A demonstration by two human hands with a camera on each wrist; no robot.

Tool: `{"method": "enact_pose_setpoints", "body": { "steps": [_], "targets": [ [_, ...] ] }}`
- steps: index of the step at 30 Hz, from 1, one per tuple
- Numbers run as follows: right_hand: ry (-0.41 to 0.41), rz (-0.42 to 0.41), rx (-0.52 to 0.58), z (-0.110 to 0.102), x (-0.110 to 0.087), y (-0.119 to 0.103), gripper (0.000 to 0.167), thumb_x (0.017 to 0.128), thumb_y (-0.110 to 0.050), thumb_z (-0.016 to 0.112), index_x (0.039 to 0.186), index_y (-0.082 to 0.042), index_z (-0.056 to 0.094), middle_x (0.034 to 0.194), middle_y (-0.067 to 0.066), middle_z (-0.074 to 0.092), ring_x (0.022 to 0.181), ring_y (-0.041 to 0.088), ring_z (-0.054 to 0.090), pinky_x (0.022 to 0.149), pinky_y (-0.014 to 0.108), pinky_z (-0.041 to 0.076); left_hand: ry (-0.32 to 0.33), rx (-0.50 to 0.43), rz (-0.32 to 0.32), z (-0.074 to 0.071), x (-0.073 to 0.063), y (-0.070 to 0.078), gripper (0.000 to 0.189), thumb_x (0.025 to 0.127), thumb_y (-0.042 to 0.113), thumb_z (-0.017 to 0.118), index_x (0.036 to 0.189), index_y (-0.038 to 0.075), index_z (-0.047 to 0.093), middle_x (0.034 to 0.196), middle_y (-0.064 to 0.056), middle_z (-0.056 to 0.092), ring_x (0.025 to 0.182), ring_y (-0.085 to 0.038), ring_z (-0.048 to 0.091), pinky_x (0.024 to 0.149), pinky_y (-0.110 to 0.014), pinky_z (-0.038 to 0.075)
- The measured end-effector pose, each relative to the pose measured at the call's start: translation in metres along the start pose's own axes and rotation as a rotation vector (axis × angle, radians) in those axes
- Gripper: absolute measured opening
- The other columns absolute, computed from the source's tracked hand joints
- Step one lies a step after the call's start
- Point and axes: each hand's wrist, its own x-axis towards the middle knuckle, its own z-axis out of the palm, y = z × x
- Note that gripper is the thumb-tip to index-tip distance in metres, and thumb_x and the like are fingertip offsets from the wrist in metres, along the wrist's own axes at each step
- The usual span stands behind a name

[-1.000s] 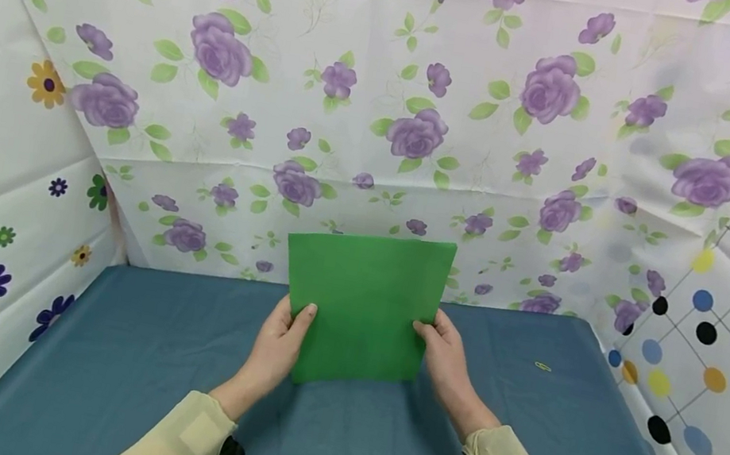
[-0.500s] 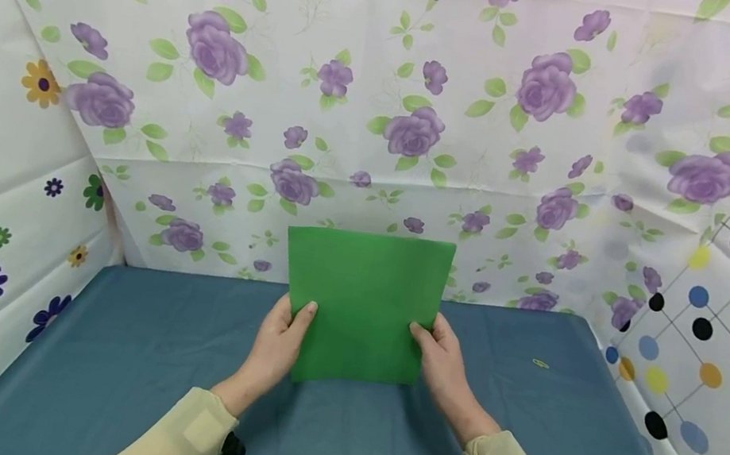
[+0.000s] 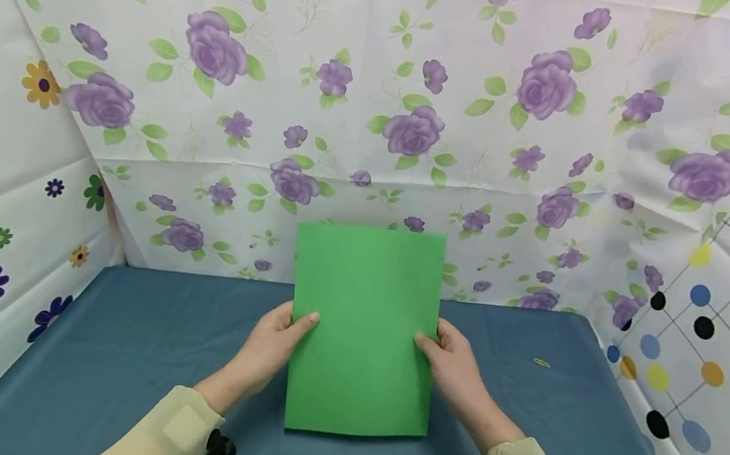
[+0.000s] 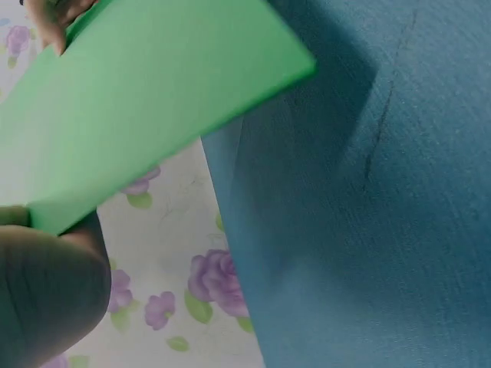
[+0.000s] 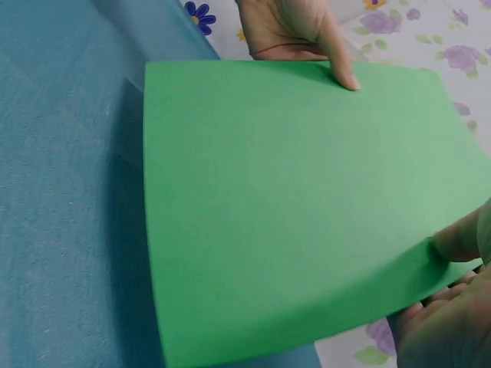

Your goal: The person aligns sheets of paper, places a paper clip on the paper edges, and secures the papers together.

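Observation:
Between both hands a plain green sheet of paper (image 3: pixel 364 340) is held up over the blue table, its near edge tilted down. My left hand (image 3: pixel 265 348) pinches the left edge, thumb on the face and fingers behind. On the right edge, my right hand (image 3: pixel 458 380) grips in the same way. In the right wrist view the sheet (image 5: pixel 291 192) shows smooth and unmarked, with the left hand (image 5: pixel 295 31) at its far edge. The left wrist view has the sheet's (image 4: pixel 161 92) corner hanging above the cloth. Fingers behind the sheet are mostly hidden.
A small yellow paper clip (image 3: pixel 541 362) lies on the blue table (image 3: pixel 172 340) to the right. Behind stands a white wall covering with purple flowers (image 3: pixel 417 133). Patterned side coverings flank the table on the left and right.
The green sheet has tilted, so its near edge has come lower and it appears taller. Both hands have shifted slightly, keeping their hold on the side edges.

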Motion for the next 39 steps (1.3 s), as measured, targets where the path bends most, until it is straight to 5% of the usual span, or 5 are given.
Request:
{"method": "enact_pose_setpoints", "body": {
  "steps": [8, 17, 29, 39],
  "targets": [
    [-0.156, 0.091, 0.077, -0.011, -0.008, 0.011, 0.048, 0.108, -0.013, 0.054, 0.152, 0.003, 0.041, 0.130, 0.018, 0.065, 0.111, 0.029, 0.067, 0.091, 0.044, 0.058, -0.180, -0.056, -0.090, -0.011, -0.004, -0.009, 0.048, 0.110, 0.024, 0.053, 0.147, -0.004, 0.044, 0.123, -0.019, 0.067, 0.103, -0.027, 0.071, 0.087, -0.042, 0.060],
    [-0.238, 0.109, 0.103, -0.013, -0.006, 0.035, 0.050, 0.109, -0.013, 0.051, 0.152, 0.008, 0.036, 0.128, 0.021, 0.065, 0.106, 0.029, 0.069, 0.087, 0.044, 0.059, -0.179, -0.064, -0.185, -0.011, 0.001, -0.029, 0.044, 0.109, 0.020, 0.054, 0.144, -0.005, 0.047, 0.119, -0.016, 0.069, 0.100, -0.025, 0.071, 0.084, -0.041, 0.061],
    [-0.207, 0.150, 0.046, -0.010, 0.010, 0.054, 0.045, 0.108, -0.008, 0.051, 0.149, 0.007, 0.042, 0.125, 0.019, 0.066, 0.102, 0.029, 0.069, 0.083, 0.043, 0.059, -0.166, -0.033, -0.216, -0.012, 0.011, -0.047, 0.043, 0.110, 0.020, 0.051, 0.144, -0.006, 0.046, 0.123, -0.018, 0.065, 0.104, -0.027, 0.069, 0.086, -0.042, 0.060],
    [-0.092, 0.190, 0.078, -0.006, 0.031, 0.056, 0.038, 0.105, -0.003, 0.052, 0.141, 0.006, 0.050, 0.125, 0.018, 0.065, 0.106, 0.026, 0.067, 0.088, 0.045, 0.057, -0.162, -0.010, -0.223, -0.014, 0.014, -0.058, 0.042, 0.110, 0.019, 0.051, 0.143, -0.007, 0.045, 0.122, -0.018, 0.066, 0.104, -0.027, 0.069, 0.087, -0.042, 0.060]
  ]
}}
